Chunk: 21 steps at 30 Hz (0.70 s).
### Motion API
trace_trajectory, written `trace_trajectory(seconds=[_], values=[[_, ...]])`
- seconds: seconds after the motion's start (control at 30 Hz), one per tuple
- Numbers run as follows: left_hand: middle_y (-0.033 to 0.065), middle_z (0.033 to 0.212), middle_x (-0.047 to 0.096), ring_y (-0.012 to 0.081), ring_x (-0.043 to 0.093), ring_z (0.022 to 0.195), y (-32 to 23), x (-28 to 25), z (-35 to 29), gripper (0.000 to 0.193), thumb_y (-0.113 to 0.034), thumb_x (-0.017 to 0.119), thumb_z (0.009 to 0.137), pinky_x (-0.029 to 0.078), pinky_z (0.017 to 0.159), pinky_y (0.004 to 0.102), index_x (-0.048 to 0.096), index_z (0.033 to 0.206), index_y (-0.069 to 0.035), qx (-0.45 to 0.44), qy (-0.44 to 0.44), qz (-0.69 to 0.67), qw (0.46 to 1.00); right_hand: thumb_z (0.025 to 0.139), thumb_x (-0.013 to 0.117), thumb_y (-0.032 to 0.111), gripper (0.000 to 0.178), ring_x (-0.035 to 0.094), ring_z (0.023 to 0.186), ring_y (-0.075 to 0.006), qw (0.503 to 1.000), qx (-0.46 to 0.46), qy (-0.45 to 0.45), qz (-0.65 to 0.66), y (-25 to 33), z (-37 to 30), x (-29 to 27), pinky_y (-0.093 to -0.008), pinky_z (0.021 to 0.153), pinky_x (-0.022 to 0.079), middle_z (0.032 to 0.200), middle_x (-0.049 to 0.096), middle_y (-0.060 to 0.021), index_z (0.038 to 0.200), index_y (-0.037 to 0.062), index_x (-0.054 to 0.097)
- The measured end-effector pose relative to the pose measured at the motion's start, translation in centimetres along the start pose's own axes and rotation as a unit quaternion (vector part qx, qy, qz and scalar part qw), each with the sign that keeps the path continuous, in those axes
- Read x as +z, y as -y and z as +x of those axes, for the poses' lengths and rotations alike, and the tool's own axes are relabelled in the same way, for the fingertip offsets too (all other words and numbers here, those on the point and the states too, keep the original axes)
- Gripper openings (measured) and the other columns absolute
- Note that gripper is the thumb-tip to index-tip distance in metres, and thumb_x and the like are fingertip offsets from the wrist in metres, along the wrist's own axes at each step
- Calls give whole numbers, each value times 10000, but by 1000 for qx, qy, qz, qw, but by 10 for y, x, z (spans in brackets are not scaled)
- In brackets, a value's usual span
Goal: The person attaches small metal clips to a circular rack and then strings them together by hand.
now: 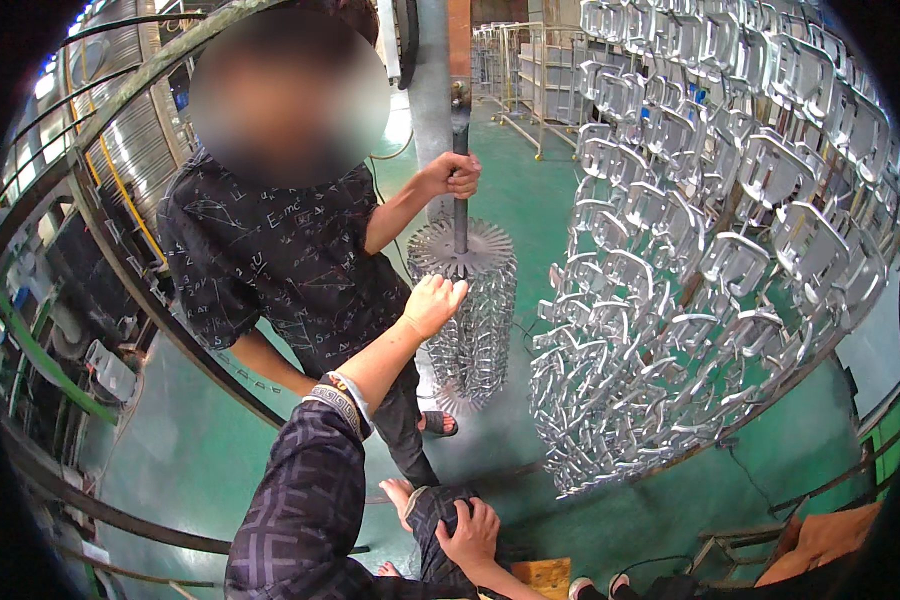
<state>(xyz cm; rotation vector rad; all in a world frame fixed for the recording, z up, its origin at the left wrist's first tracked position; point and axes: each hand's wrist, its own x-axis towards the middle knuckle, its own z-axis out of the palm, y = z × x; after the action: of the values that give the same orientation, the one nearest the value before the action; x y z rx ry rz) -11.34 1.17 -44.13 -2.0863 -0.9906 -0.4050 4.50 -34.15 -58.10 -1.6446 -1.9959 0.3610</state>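
Note:
My left hand point(435, 305) reaches forward in a dark patterned sleeve. Its fingers are curled, in front of a round, slotted metal disc point(460, 245); anything inside them is hidden. Below the disc hangs a drum-shaped cluster of small shiny metal parts point(475, 350), on a dark upright rod point(461, 190). Another person's hand point(452, 176) wraps round this rod, above the disc. Low in the view, my right hand point(470, 535) lies with spread fingers on a dark-clothed leg point(432, 520) and holds nothing.
The co-worker in a dark printed shirt point(270, 250) stands left of the rod. At right hang several rows of silver metal brackets point(740, 260). A curved metal rail point(180, 330) runs at left. Wheeled racks point(540, 80) stand far back on the green floor point(530, 210).

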Motion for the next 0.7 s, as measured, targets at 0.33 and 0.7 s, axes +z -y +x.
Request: trace_trajectory(seconds=[0.33, 0.7], values=[[21, 680, 535, 187, 539, 693, -4, 7, 1, 147, -161, 547, 734, 415, 633, 318, 536, 869, -104, -3, 30, 6, 1000, 692, 648, 368, 476, 470, 1015, -353, 1000, -8, -15, -10, 0, 0, 2, -476, 855, 378, 1083, 504, -163, 1061, 95, 525], [25, 679, 534, 193, 572, 640, -10, 5, 2, 133, -175, 547, 748, 437, 601, 337, 527, 865, -115, -43, 10, -4, 999, 695, 645, 369, 471, 472, 1027, -359, 1000, -3, -13, -4, 1, -2, 4, -475, 863, 378, 1089, 511, -169, 1059, 94, 531]])
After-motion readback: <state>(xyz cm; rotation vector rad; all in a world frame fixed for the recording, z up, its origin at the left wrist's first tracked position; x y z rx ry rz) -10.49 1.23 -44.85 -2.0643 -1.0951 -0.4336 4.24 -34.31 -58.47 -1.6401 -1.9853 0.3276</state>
